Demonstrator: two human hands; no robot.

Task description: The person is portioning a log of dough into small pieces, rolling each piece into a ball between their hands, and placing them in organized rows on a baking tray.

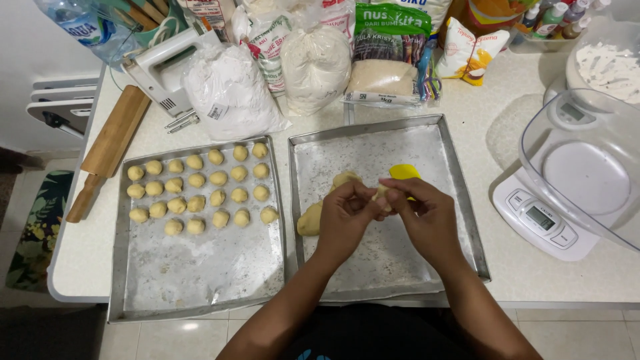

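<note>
My left hand and right hand meet over the right tray, fingers curled in and pinching a small soft piece of dough between the fingertips of both; neither hand is open, and the piece is mostly hidden by my fingers. Under my hands lies the larger dough lump, pale yellow, smooth and irregular, partly covered by my left hand, resting on the tray's dull, flour-speckled metal floor. A flat yellow scraper lies just beyond my right fingers. The left tray, the same square, rimmed metal, carries rows of small round dough balls in its far half, close together but apart. Beside it a wooden rolling pin lies on the speckled counter. Plump, soft bags of white flour stand behind the trays, and a white scale with a clear plastic bowl sits at my right.
</note>
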